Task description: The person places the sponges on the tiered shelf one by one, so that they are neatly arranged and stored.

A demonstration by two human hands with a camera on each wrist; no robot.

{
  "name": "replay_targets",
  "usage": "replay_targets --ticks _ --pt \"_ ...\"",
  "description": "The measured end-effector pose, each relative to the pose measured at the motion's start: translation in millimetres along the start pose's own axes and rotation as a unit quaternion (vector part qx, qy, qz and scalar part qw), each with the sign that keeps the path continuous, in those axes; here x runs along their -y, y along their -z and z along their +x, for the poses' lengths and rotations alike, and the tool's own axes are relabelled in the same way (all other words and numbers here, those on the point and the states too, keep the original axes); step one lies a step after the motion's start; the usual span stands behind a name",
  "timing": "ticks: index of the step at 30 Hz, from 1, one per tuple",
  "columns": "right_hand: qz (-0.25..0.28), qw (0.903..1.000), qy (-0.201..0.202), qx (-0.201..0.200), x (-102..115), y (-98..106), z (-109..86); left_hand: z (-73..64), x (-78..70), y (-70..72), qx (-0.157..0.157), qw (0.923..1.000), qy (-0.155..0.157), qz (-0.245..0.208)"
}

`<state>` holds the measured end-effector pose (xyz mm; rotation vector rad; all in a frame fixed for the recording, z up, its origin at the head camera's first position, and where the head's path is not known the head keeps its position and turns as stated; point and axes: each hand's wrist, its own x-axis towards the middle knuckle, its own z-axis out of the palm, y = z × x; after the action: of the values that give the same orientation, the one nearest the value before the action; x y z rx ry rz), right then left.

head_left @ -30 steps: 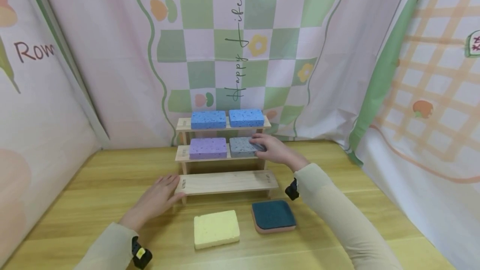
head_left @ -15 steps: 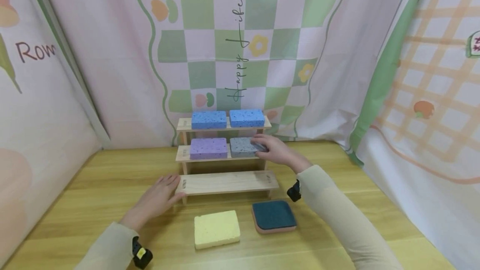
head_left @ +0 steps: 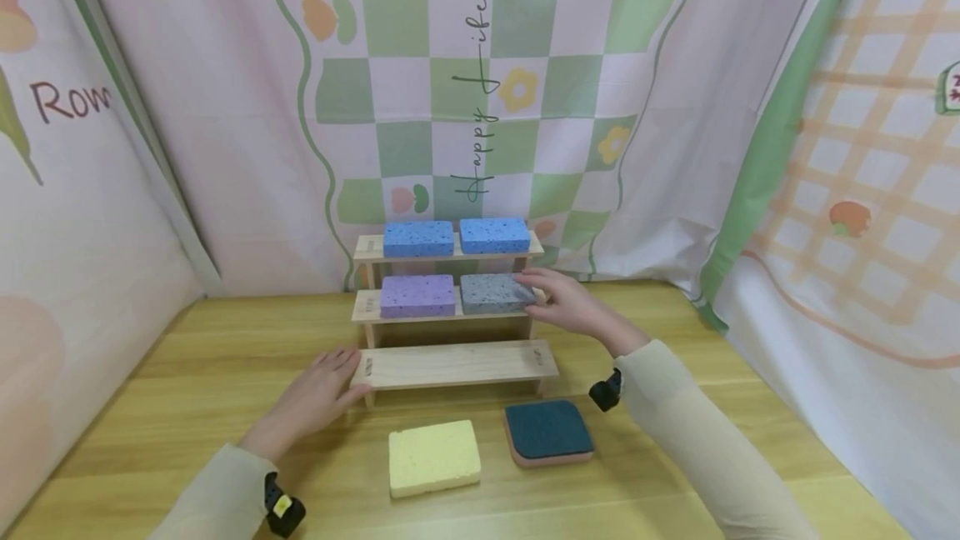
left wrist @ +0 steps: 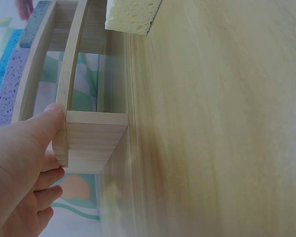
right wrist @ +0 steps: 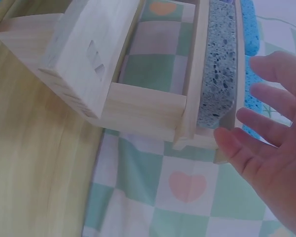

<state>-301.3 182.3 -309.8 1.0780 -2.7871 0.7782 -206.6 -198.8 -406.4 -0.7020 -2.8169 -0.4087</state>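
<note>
A three-tier wooden rack [head_left: 450, 365] stands on the table. My left hand [head_left: 307, 407] holds the left end of its lowest shelf; the left wrist view shows the thumb [left wrist: 50, 118] and a finger pinching the board. On the middle shelf, a grey speckled sponge [head_left: 489, 295] lies to the right of a purple sponge [head_left: 417, 297]. My right hand [head_left: 573, 307] is at the grey sponge's right end, its fingers spread and gripping nothing. In the right wrist view the fingers [right wrist: 266, 126] are close beside that sponge; whether a fingertip touches it I cannot tell.
Two blue sponges [head_left: 418, 240] lie side by side on the top shelf. In front of the rack, a yellow sponge [head_left: 435, 458] and a pink sponge with a dark green top [head_left: 549, 432] lie on the wooden table [head_left: 187, 382]. A patterned curtain [head_left: 457, 90] hangs behind.
My right hand has loosened from the grey sponge and drawn a little to the right. The sponge stays in place on the middle shelf. My left hand has not moved.
</note>
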Motion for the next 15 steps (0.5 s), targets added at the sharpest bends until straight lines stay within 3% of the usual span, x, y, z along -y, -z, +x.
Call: replay_targets --ticks 15 --pt "0.038 0.999 0.015 -0.017 -0.1 6.7 -33.9 0.5 -1.2 0.9 0.002 1.0 0.003 0.001"
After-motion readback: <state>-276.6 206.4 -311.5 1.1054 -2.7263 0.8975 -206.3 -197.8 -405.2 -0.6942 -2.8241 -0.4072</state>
